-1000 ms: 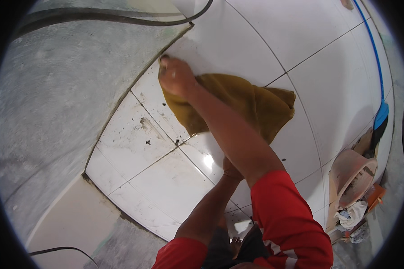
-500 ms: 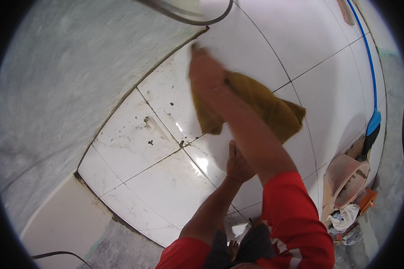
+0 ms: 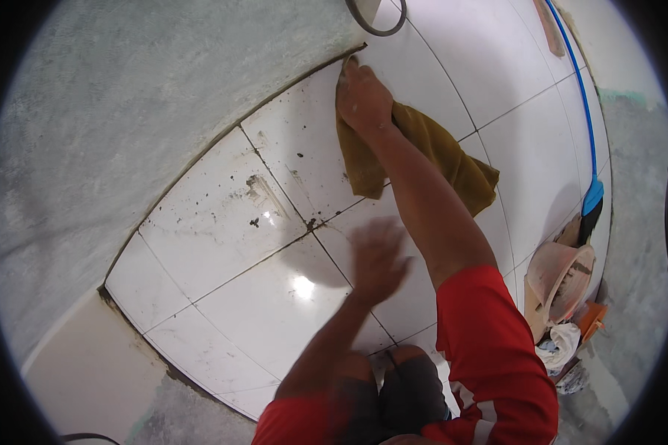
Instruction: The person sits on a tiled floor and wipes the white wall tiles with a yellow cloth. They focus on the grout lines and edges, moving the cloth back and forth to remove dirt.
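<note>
White tiled floor (image 3: 223,222), right hand (image 3: 362,96) gripping brown rag (image 3: 438,156), left hand (image 3: 378,259) open, flat.

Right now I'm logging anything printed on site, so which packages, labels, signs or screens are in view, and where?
None that can be told: no label, sign or screen shows.
Only a crumpled white bag or wrapping lies at the right edge, below the pale bucket; whether it bears print cannot be told.
The right hand presses a brown cloth on the white tiles.
</note>
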`<action>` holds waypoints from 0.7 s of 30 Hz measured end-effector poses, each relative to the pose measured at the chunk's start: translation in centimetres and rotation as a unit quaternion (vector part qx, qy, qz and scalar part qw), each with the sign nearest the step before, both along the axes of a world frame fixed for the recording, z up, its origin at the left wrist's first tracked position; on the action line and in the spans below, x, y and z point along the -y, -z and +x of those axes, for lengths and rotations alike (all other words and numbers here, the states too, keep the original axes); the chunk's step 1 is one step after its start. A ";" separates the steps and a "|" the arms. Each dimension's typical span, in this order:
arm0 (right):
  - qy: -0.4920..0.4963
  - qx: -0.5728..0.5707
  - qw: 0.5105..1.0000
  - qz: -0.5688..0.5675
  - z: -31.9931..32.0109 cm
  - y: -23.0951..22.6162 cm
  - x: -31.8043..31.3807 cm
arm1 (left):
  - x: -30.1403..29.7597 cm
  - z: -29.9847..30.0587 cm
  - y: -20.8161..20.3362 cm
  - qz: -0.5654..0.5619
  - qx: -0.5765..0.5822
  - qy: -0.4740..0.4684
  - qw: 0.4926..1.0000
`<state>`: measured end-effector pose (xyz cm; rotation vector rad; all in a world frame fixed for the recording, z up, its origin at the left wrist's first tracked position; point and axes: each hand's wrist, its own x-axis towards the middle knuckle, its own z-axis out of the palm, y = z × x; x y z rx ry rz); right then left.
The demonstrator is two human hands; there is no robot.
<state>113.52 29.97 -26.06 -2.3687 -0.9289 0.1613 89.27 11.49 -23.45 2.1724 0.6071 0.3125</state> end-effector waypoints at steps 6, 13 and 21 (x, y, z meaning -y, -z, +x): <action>0.030 -0.048 0.998 -0.037 3.3 -1.5 -1.5 | -15.4 -17.4 1.2 0.188 -0.345 -0.437 0.809; -0.013 0.043 0.982 -0.182 5.1 -2.7 -0.5 | -15.3 -16.3 0.8 0.159 -0.397 -0.390 0.816; -0.069 0.066 0.969 -0.228 3.5 -3.8 -0.9 | -15.5 -16.3 0.9 0.183 -0.410 -0.378 0.810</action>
